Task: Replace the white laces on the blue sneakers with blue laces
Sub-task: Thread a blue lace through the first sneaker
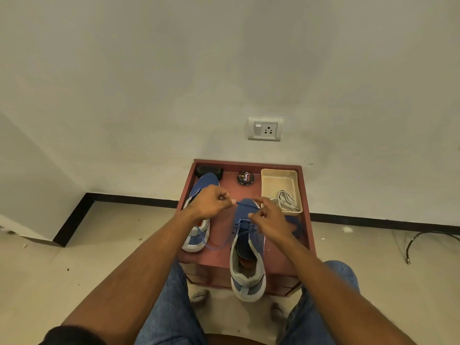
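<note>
Two blue sneakers on small red desk (219, 255) at frame centre. Right sneaker (247, 247) lower centre, heel overhanging front edge; left sneaker (199, 215) just left of it, partly behind left hand (211, 204). Blue lace (240, 224) threaded through right sneaker's eyelets, loose end trailing toward left sneaker. Left grip curled, pinching lace end; right hand (270, 216) likewise clamped on lace above the toe. White laces (286, 200) bundled in cream tray (278, 176), upper right of desk. Polish tin (245, 177) beside tray.
</note>
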